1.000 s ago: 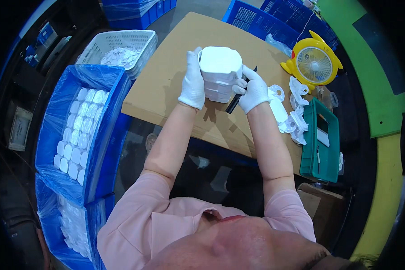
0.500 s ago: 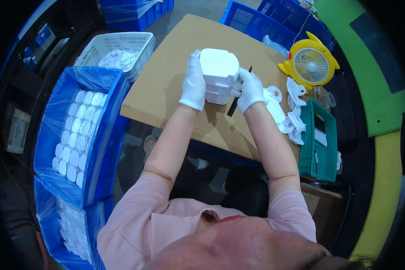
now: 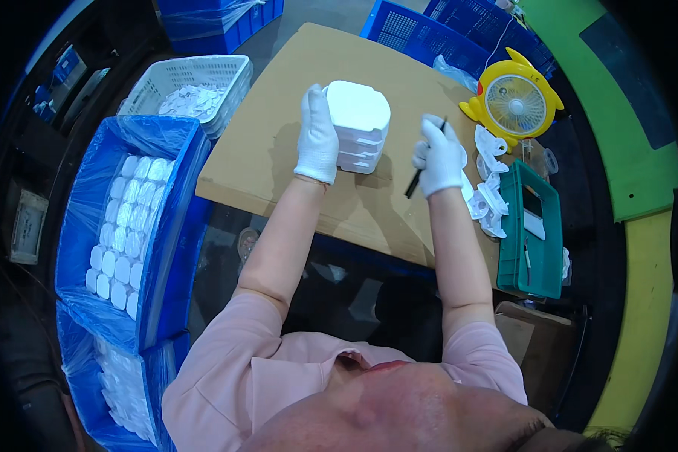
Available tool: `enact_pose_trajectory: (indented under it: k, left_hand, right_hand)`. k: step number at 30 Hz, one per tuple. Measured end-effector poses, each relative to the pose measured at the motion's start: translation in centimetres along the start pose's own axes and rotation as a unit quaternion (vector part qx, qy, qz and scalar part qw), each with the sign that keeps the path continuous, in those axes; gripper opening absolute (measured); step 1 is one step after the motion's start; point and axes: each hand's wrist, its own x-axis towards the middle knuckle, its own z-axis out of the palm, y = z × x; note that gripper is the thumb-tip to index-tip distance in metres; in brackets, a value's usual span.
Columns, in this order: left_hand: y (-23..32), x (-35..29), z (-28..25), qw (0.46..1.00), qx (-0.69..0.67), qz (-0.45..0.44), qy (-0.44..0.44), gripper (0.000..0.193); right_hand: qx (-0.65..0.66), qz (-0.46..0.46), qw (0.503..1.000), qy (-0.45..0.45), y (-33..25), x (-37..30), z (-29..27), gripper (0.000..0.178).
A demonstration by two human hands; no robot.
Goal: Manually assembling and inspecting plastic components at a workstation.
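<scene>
A stack of white rounded-square plastic pieces (image 3: 358, 109) stands on the cardboard-topped table, several layers high. My left hand (image 3: 318, 143), in a white glove, lies along the left side of the stack with its fingers stretched out; its thumb is hard to make out. To the right of the stack and apart from it, my gloved right hand (image 3: 438, 160) is closed around a slim black pen-shaped tool (image 3: 412, 185). The tool's thin pointed end sticks out above the fingers and its thicker end below. Loose white plastic parts (image 3: 491, 181) lie just right of this hand.
At the right edge of the table (image 3: 279, 105) stand a green crate (image 3: 510, 260) and a yellow fan (image 3: 516, 105). On the left are a blue lined bin (image 3: 175, 218) of white pieces and a white basket (image 3: 236, 83). Blue crates (image 3: 429, 41) stand beyond the table.
My right hand has moved away from the stack to the right, still gripping the black tool. My left hand stays at the stack; both appear slightly further left in view.
</scene>
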Motion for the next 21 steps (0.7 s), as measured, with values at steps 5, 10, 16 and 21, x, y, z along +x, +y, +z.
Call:
enact_pose_trajectory:
  k: [5, 10, 16, 21]
  left_hand:
    - [0.7, -0.9, 0.3, 0.983, 0.045, 0.101, 0.146, 0.061]
    - [3.1, -3.3, 1.6, 0.957, 0.021, 0.251, 0.144, 0.046]
    - [3.7, -5.8, 3.3, 0.899, 0.023, 0.436, 0.043, 0.04]
    - [3.0, -7.5, 4.3, 0.912, 0.072, 0.401, -0.048, 0.034]
  right_hand:
    - [-0.499, -0.442, 0.738, 0.107, 4.0, 2.9, -8.7, 0.025]
    - [-0.717, -0.094, 0.685, 0.093, 4.0, -1.0, -10.5, 0.037]
    - [-0.693, -0.139, 0.702, 0.083, 5.2, -0.5, -13.0, 0.043]
    - [-0.644, -0.062, 0.754, 0.114, 4.1, -1.4, -13.6, 0.07]
